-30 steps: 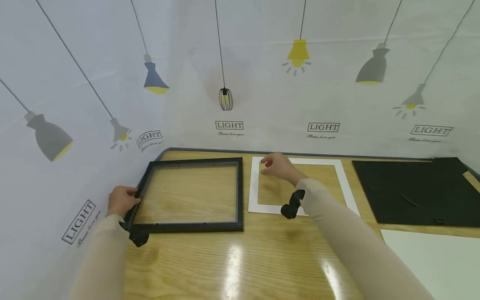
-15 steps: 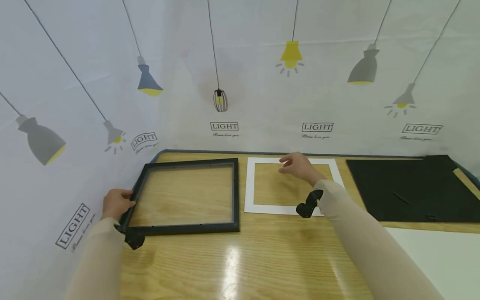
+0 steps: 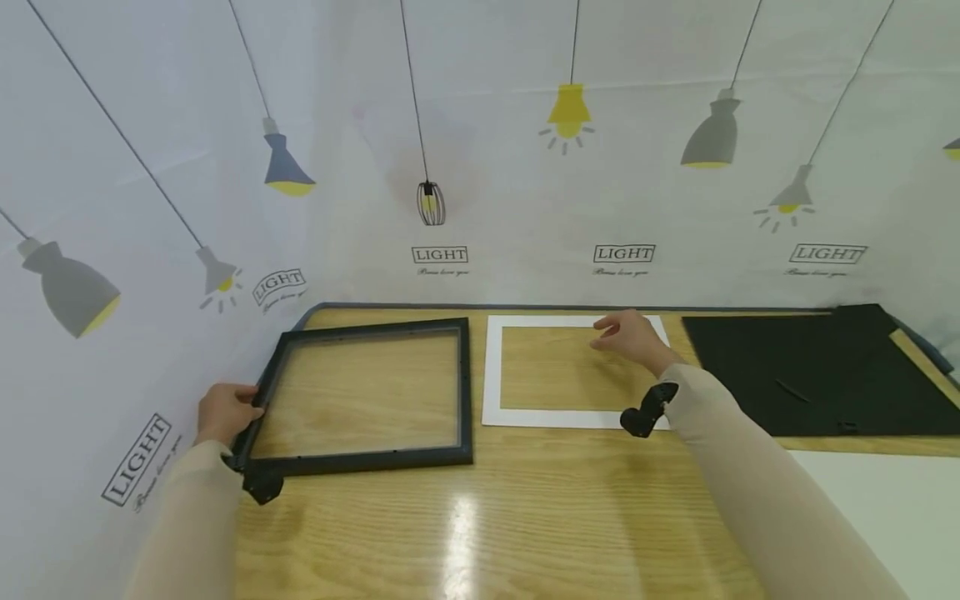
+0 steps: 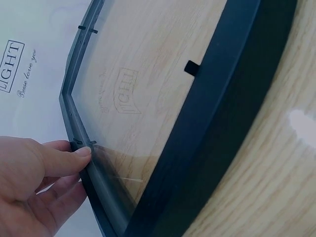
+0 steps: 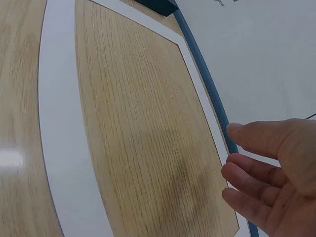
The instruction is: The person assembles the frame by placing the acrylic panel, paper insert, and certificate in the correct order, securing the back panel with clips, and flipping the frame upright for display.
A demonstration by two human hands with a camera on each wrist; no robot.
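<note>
A black picture frame (image 3: 465, 392) with a clear pane lies on the left part of the table, small black tabs along its inner edge. My left hand (image 3: 225, 411) pinches its left side; in the left wrist view the thumb (image 4: 81, 153) lies on top and the fingers go round the outer edge. The white mat (image 3: 492, 375) with a rectangular cutout lies flat to the right of the frame. Above the mat's right part hovers my right hand (image 3: 632, 337), fingers relaxed and slightly bent, nothing between them. In the right wrist view its shadow falls on the wood inside the cutout.
A black backing board (image 3: 810, 375) with a small stand lies at the right. In front of it is a pale sheet (image 3: 885, 500). A white wall covering (image 3: 495, 167) printed with lamps borders the wooden table (image 3: 450, 533) at the back and left.
My right hand has moved to the right across the mat, still holding nothing. The left hand keeps its grip on the picture frame's left side. The head view has turned slightly right.
</note>
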